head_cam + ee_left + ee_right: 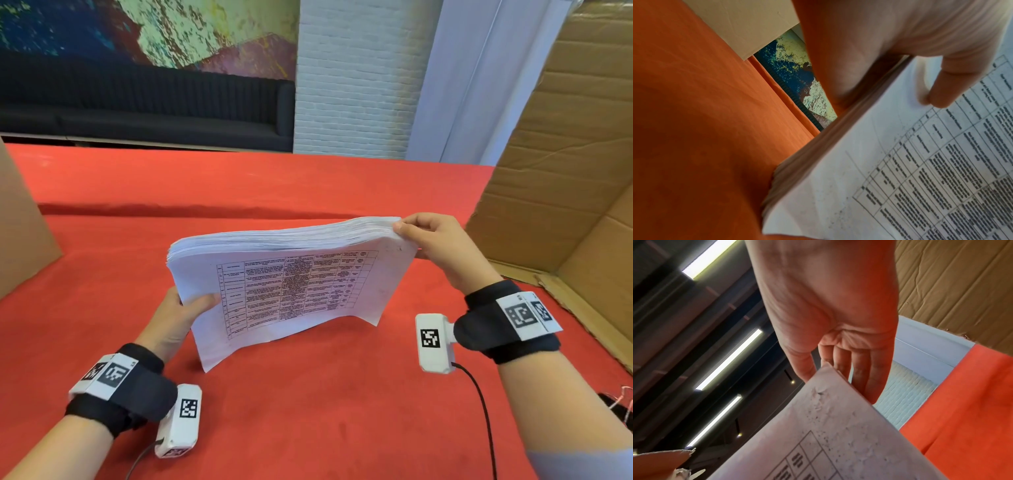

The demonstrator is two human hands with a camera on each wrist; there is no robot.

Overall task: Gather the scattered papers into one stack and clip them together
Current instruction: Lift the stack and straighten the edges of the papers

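Thick stack of white printed paper sheets (287, 274) stands tilted on its near long edge on the red cloth-covered counter (308, 411), centre. Step looks like squaring: tap the bottom edge down, loosen grip so sheets settle flush. Left hand (178, 318) grips the near-left edge, thumb on the printed face. Right hand (442, 246) pinches the far-right top corner, wrist raised. No clip visible.

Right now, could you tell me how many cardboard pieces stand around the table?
2: one cardboard panel at the red table's left edge, one large folded cardboard sheet at its right. Others may lie outside the view.
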